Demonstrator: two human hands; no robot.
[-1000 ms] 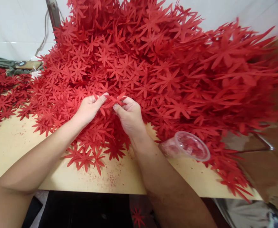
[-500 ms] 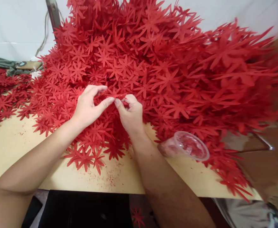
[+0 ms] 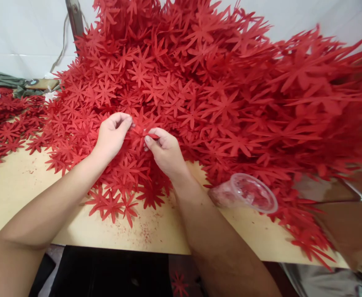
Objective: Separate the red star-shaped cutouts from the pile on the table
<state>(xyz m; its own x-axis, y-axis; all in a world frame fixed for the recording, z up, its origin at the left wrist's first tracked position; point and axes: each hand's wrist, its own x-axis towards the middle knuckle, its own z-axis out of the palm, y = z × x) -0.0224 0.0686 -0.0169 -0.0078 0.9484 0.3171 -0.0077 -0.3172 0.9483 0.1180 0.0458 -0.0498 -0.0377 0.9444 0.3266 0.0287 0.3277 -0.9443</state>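
A large heap of red star-shaped pieces with narrow petals [image 3: 193, 82] rises at the middle of the table. In front of it, my right hand [image 3: 165, 150] pinches the edge of one red flower piece [image 3: 142, 126] between thumb and fingers. My left hand [image 3: 114, 132] is at the left side of that piece, thumb and fingertips pressed together; what lies between them is too small to make out. Under both hands more red pieces spread down onto the table.
A clear plastic cup [image 3: 253, 193] lies tipped on its side on the pale table [image 3: 128, 237], right of my right forearm. More red pieces [image 3: 10, 128] and green cloth [image 3: 1, 78] are at the left. Cardboard [image 3: 348, 222] stands at the right. One red piece [image 3: 179, 284] lies below the table edge.
My left thumb and fingers, apart before, have closed together. My right hand has moved slightly left and down, and the held piece now faces the camera more. The view has shifted a little.
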